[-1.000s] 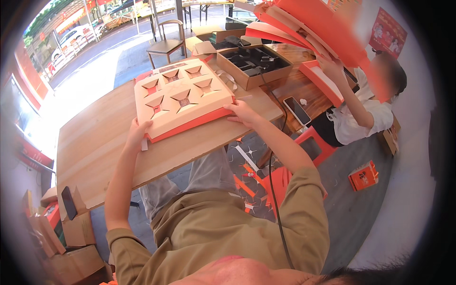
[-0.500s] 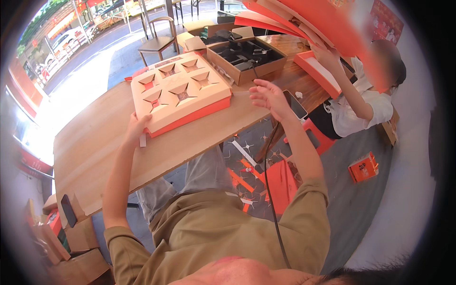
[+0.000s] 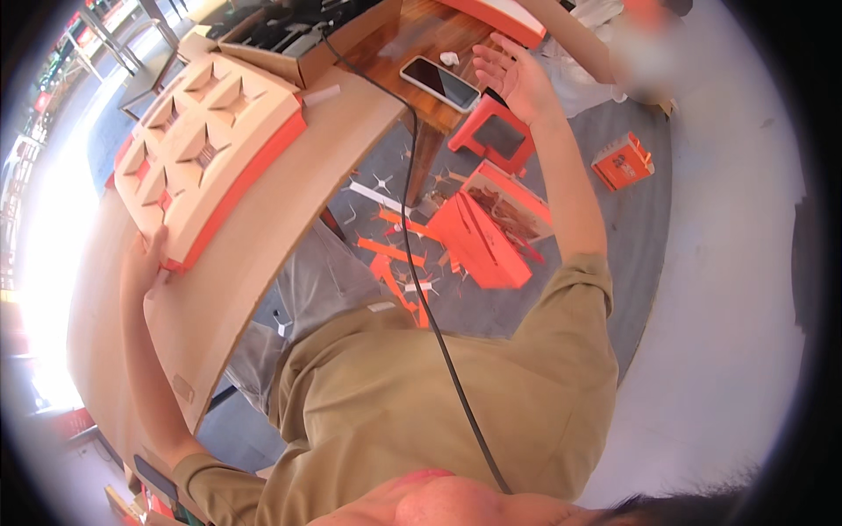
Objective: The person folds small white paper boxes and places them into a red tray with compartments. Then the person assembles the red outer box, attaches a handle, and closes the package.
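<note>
Head view is showing the left hand (image 3: pixel 145 263) gripping the near corner of the cardboard tray (image 3: pixel 206 149), which is lying flat on the wooden table (image 3: pixel 263 254), while the right hand (image 3: pixel 517 79) is hanging open and empty in the air above a phone (image 3: pixel 440 81) on the darker table beyond. With only one hand steadying it, the tray is likely sitting loosely, and a tug at that corner could be swinging it toward the table edge. A black cable (image 3: pixel 421 289) is trailing across the table near the tray and could be snagging it. Its star-shaped pockets are looking empty. An open brown box (image 3: pixel 307 35) behind it is holding dark items too small to tell.
</note>
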Tool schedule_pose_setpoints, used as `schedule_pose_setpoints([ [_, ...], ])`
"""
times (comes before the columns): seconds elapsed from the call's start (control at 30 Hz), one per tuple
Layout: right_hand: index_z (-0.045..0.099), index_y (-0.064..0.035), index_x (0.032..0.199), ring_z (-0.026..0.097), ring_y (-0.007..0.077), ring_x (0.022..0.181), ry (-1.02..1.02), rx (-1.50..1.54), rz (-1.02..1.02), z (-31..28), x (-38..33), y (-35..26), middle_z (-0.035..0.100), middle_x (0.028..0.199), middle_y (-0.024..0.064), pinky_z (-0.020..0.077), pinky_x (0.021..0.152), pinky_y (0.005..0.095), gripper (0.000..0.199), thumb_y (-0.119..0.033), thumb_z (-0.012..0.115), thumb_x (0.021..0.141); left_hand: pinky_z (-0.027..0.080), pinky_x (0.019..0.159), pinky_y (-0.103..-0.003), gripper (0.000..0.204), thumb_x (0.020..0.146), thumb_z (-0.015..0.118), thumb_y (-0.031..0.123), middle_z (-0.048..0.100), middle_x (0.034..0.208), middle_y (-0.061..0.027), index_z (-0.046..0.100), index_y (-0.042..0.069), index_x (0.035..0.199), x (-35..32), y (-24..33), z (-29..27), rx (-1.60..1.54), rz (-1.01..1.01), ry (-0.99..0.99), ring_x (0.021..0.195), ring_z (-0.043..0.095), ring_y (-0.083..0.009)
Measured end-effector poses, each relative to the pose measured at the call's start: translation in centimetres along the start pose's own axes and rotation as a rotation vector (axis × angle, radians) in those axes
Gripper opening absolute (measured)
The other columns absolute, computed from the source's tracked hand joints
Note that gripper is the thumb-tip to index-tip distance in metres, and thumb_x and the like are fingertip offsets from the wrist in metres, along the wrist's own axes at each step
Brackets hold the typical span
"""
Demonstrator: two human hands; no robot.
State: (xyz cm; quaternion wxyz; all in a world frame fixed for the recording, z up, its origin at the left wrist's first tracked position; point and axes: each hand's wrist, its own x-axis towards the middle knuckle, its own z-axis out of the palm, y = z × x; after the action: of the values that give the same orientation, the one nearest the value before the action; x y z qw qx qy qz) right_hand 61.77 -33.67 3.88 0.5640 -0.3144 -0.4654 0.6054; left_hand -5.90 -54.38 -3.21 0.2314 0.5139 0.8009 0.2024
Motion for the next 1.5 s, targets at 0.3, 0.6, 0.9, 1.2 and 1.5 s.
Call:
schedule_pose_setpoints([
  [0.3,0.054,0.001,0.129,0.063,0.0456,0.13,0.077,0.545,-0.082,6.7,7.6,0.7,0.061,0.139,0.0317,0.0548,0.111,0.0554,0.038,-0.03,0.05,0.108,0.057,0.083,-0.037,0.085,0.103,0.056,0.068,0.075,0.093,-0.0148,0.053,0.0,0.154,1.4,17.8,-5.6,0.12,0.282,0.12,0.085,0.074,-0.0218],
  [0.6,0.053,-0.0097,0.151,0.052,0.0354,0.145,-0.116,0.939,-0.194,12.4,13.9,2.6,0.057,0.154,0.0144,0.0409,0.121,0.0591,0.077,-0.064,0.059,0.098,0.038,0.118,-0.066,0.115,0.096,0.042,0.087,0.039,0.165,-0.031,0.009,0.008,0.173,10.5,32.6,-3.1,-1.298,0.138,-0.275,0.145,0.05,-0.0473],
  [0.9,0.052,-0.0127,0.156,0.057,0.0219,0.137,-0.679,0.957,-0.159,-1.3,10.8,-2.3,0.057,0.153,0.0065,0.0494,0.112,0.0408,0.06,-0.04,0.064,0.103,0.051,0.109,-0.051,0.117,0.091,0.059,0.084,0.054,0.152,-0.0182,0.011,0.014,0.172,14.7,34.8,0.3,-1.469,0.571,-0.417,0.131,0.062,-0.0329],
  [1.2,0.049,-0.0131,0.16,0.059,0.011,0.131,0.232,1.504,1.196,1.8,6.0,-8.4,0.056,0.149,0.0044,0.0549,0.104,0.0214,0.054,-0.017,0.065,0.108,0.059,0.095,-0.04,0.073,0.103,0.064,0.055,0.065,0.141,-0.012,0.044,0.016,0.161,13.3,34.5,-1.8,-1.318,0.65,-0.671,0.12,0.069,-0.0236],
  [1.5,0.059,-0.0142,0.147,0.062,0.0129,0.125,-0.248,1.285,0.947,-2.9,8.6,-3.8,0.06,0.139,0.0037,0.056,0.103,0.0296,0.036,-0.022,0.054,0.112,0.058,0.1,-0.034,0.069,0.094,0.065,-0.001,0.066,0.138,-0.0066,0.045,0.009,0.159,5.9,32.7,0.2,-1.346,0.807,-0.265,0.126,0.065,-0.0178],
])
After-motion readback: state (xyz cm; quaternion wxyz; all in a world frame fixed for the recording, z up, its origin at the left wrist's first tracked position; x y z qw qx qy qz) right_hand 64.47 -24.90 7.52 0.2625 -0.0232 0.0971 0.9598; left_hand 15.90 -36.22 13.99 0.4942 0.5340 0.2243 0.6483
